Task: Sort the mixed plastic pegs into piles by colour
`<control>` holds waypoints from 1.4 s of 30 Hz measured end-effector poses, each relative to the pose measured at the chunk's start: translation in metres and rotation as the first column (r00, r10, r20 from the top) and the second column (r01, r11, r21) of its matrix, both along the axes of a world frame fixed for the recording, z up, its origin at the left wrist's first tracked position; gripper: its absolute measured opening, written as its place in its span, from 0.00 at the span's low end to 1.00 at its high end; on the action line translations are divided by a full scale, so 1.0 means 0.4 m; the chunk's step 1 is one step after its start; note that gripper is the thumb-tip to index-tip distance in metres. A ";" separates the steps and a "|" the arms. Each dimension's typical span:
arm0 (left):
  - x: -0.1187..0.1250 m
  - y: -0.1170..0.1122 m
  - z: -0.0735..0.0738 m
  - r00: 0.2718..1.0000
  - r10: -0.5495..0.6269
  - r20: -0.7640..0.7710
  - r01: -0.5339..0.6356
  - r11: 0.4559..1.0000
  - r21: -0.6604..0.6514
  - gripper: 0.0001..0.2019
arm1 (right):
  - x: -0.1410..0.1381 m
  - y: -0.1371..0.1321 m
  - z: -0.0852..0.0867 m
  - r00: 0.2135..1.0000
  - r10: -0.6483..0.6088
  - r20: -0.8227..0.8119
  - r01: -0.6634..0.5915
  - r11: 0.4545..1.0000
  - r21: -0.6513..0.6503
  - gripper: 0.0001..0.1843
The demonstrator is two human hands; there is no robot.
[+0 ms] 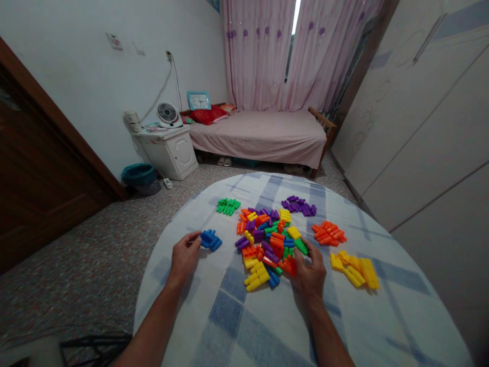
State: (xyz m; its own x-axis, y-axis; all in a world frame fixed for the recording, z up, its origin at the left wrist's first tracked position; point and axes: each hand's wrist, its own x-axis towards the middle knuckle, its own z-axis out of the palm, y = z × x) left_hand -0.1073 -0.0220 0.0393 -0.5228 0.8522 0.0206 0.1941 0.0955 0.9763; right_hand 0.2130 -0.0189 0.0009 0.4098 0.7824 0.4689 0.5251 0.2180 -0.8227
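A mixed heap of coloured plastic blocks (267, 242) lies in the middle of a round table with a blue-checked cloth (237, 316). Sorted groups sit around it: green blocks (228, 206), purple blocks (300, 206), orange blocks (328, 233), yellow blocks (356, 270) and blue blocks (211, 239). My left hand (184, 257) rests on the cloth with its fingertips touching the blue blocks. My right hand (309, 270) is at the heap's right edge, fingers curled on a green block (301, 246) beside red pieces.
Beyond the table stand a bed with a pink cover (263, 133), a white bedside cabinet (168, 150) with a small fan (168, 114), and a teal bin (139, 176) on the floor. A wooden door (34, 173) is at left, white wardrobes (428, 112) at right.
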 end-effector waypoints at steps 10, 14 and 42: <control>0.006 -0.012 -0.018 0.849 0.134 -0.512 -0.074 0.988 0.136 0.16 | 0.005 0.004 -0.011 0.997 0.024 0.069 -0.028 0.997 0.069 0.18; 0.136 -0.034 0.065 0.873 -0.129 -0.470 0.240 0.953 0.185 0.12 | -0.010 -0.005 0.007 0.958 0.086 0.274 -0.155 0.958 0.240 0.16; 0.043 0.399 0.054 0.820 -0.202 -0.536 0.093 0.970 -0.223 0.09 | 0.017 -0.004 0.003 1.000 0.015 0.002 -0.015 0.999 -0.045 0.18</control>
State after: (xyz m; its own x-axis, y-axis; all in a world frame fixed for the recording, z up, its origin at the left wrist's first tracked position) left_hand -0.0902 0.1374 0.0611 -0.3375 0.9353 0.1066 0.7198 0.1834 0.6695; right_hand 0.2199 -0.0204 0.0022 0.3971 0.8085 0.4343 0.5242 0.1887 -0.8304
